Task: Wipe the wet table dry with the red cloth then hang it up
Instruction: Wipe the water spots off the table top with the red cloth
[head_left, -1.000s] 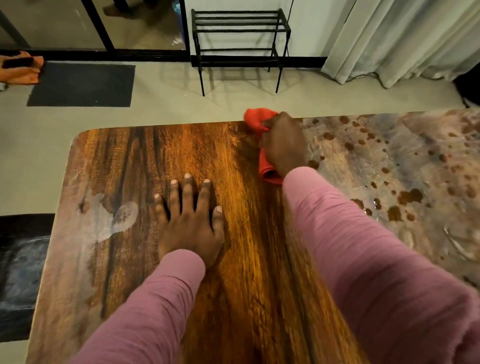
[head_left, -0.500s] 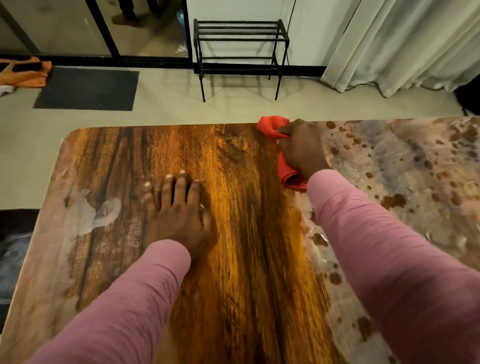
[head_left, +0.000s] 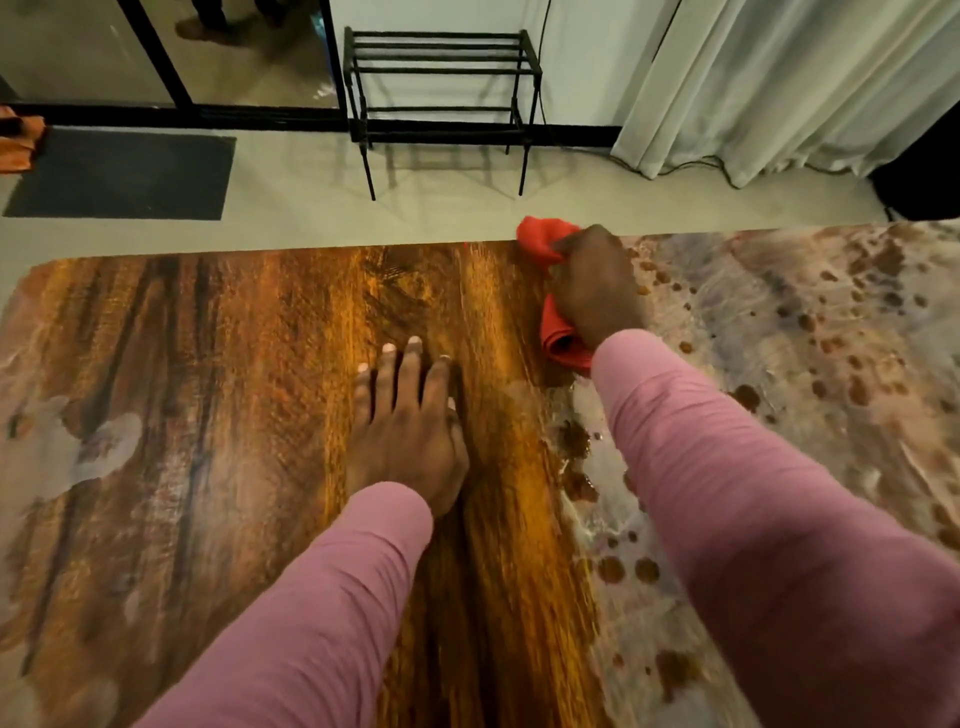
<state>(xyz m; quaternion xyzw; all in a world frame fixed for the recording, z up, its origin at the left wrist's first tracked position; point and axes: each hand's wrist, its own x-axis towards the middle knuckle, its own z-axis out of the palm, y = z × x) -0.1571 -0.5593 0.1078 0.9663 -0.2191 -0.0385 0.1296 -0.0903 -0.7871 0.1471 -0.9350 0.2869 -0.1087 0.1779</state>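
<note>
The right hand (head_left: 597, 291) is gripping the red cloth (head_left: 563, 345) mid-wipe; the table (head_left: 737, 312) to its right is showing droplets (head_left: 748, 397), hanging undone.

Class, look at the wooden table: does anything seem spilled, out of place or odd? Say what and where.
Water drops and wet smears cover the right part of the brown wooden table, beyond the red cloth gripped in the right hand. The part where the left hand rests flat looks mostly dry.
</note>
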